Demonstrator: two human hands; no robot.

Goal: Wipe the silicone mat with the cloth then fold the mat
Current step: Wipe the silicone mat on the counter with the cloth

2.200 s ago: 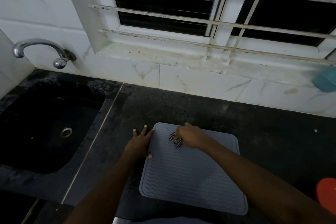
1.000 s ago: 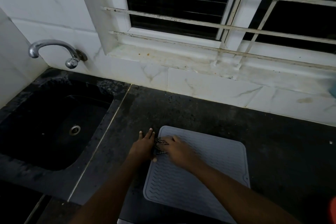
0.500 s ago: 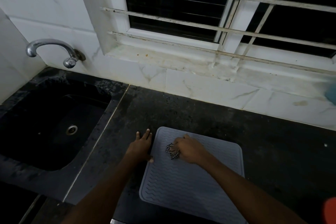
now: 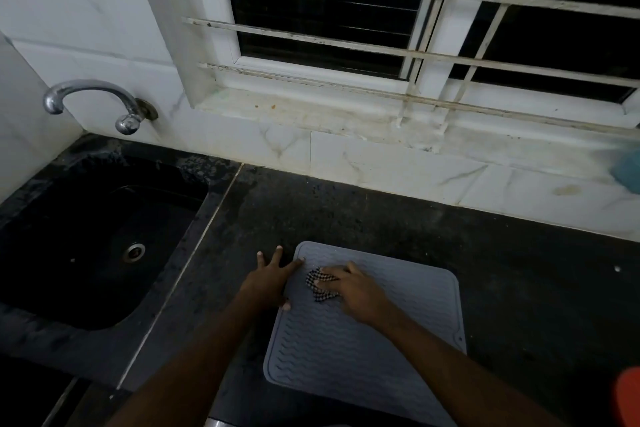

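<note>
Dim kitchen on my feed: white marbled wall tiles, a barred window [image 4: 329,21] with dark glass above a stained sill [image 4: 311,114], and a black stone table [image 4: 381,218] running under it. Off to the left there's a black sink [image 4: 204,218] set into the same slab, its drain [image 4: 134,251] catching a bit of light, and a chrome tap [image 4: 93,90] curving out of the wall over it. Down in the near middle of the table lies the mat [image 4: 363,350], grey, flat, unfolded, with wavy ridges and rounded corners, its near edge close to the table's front edge. The left hand [image 4: 268,282] is flat on the stone just beside the mat's left edge, fingers straight and spread, nothing in them; the index fingertip touches the mat's far left corner and the thumb rests on the left edge lower down. The right hand [image 4: 356,291] comes in across the mat from the right, and its fingers are bent over the cloth [image 4: 320,282], a small black-and-white checked rag, bunched up and pressed down onto the mat's far left part, close to the left hand. Bits of the cloth poke out past the fingertips and below the palm. At the far right edge I get a blurred blue thing [image 4: 628,172] against the wall tiles, and an orange-red thing [image 4: 628,395] cut off in the near right corner; I can't tell what either one is.
</note>
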